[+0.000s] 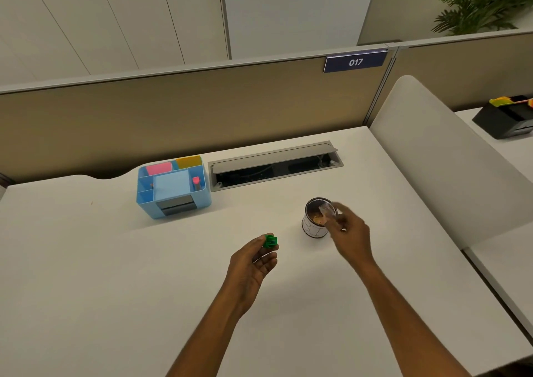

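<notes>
My left hand (256,257) hovers over the white desk (115,275) and pinches a small green plastic piece (270,241) between thumb and fingertips. To its right stands a small white cylindrical cup (313,226) with a dark rim and brownish contents. My right hand (350,232) is beside the cup's right rim and holds a small, blurred, clear packet (327,211) over the cup's mouth. Both forearms reach in from the bottom edge.
A blue desk organiser (173,187) with pink, yellow and blue note pads stands at the back left. Right of it is an open grey cable tray (274,164). A beige partition (173,111) closes the back; a white divider (438,157) bounds the right side.
</notes>
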A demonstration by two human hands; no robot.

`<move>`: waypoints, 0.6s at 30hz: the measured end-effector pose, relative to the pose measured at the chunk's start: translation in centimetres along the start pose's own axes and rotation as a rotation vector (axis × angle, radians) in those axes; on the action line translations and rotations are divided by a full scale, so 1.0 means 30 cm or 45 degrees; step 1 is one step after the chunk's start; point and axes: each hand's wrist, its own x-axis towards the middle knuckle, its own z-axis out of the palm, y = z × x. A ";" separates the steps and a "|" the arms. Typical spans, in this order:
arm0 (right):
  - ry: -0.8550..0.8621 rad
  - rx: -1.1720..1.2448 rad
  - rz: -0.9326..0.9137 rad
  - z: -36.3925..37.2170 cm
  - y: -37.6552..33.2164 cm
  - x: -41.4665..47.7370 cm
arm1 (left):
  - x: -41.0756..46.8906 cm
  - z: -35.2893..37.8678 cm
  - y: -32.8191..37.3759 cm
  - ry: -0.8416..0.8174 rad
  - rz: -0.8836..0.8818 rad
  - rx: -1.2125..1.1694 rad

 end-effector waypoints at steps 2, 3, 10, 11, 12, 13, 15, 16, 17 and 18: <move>-0.008 -0.166 -0.030 -0.016 0.014 0.048 | -0.005 -0.006 -0.005 0.028 0.000 0.011; -0.026 -0.218 -0.036 -0.020 0.018 0.069 | -0.008 -0.010 -0.007 0.037 0.001 0.018; -0.093 -0.641 -0.215 -0.015 0.040 0.152 | -0.018 -0.018 -0.012 0.066 0.000 0.059; -0.095 -0.647 -0.224 -0.014 0.037 0.153 | -0.019 -0.020 -0.012 0.067 0.003 0.064; -0.105 -0.650 -0.224 -0.014 0.033 0.157 | -0.020 -0.021 -0.011 0.067 0.008 0.066; -0.127 -0.636 -0.201 -0.014 0.027 0.158 | -0.021 -0.024 -0.010 0.068 0.012 0.063; -0.153 -0.560 -0.147 -0.018 0.018 0.158 | -0.022 -0.026 -0.007 0.071 0.017 0.059; -0.157 -0.553 -0.155 -0.020 0.017 0.156 | -0.022 -0.027 -0.005 0.074 0.018 0.059; -0.149 -0.579 -0.187 -0.021 0.016 0.155 | -0.021 -0.027 -0.004 0.076 0.018 0.059; -0.130 -0.621 -0.224 -0.024 0.016 0.154 | -0.021 -0.026 -0.004 0.077 0.018 0.060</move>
